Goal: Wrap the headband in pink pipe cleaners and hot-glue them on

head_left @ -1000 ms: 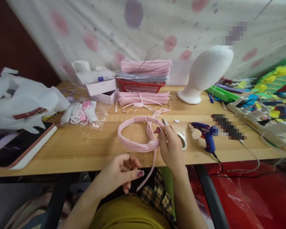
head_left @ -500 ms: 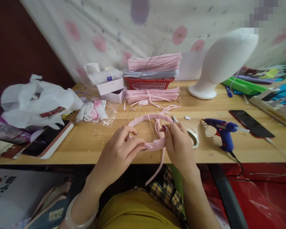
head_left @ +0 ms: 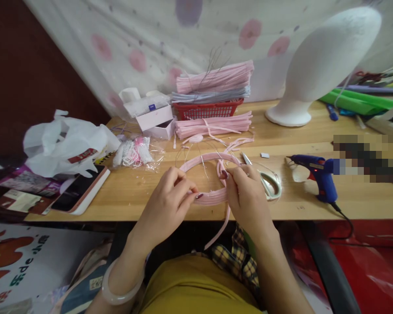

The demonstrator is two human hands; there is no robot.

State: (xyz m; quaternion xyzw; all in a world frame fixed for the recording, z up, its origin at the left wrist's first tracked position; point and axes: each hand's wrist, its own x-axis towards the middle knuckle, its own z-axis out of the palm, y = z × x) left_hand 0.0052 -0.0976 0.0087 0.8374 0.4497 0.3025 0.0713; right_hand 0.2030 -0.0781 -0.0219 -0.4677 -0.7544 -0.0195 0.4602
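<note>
A pink ring made of fuzzy pipe cleaners (head_left: pixel 212 198) is held between my two hands above the table's front edge. My left hand (head_left: pixel 165 205) pinches the ring's near left side between thumb and fingers. My right hand (head_left: pixel 247 196) is closed around its right side, with the thumb on the inner edge. A loose pink strip (head_left: pixel 219 231) hangs below the ring past the table edge. Thin wires cross the ring's opening and stick up behind it. Scissors (head_left: pixel 275 187) with pale handles lie just right of my right hand, partly hidden by it.
A blue glue gun (head_left: pixel 322 176) with a lit red light lies at the right. Behind stand a white foam head (head_left: pixel 321 74), a bundle of pink pipe cleaners (head_left: pixel 212 125) and a red basket (head_left: pixel 206 110). A phone (head_left: pixel 80 189), bagged beads (head_left: pixel 134 152) and a white plastic bag (head_left: pixel 65 141) are left.
My left fingertips have drawn closer together on the ring's near left side. The right hand keeps its grip. The whole view has shifted a little, with the table's things appearing displaced.
</note>
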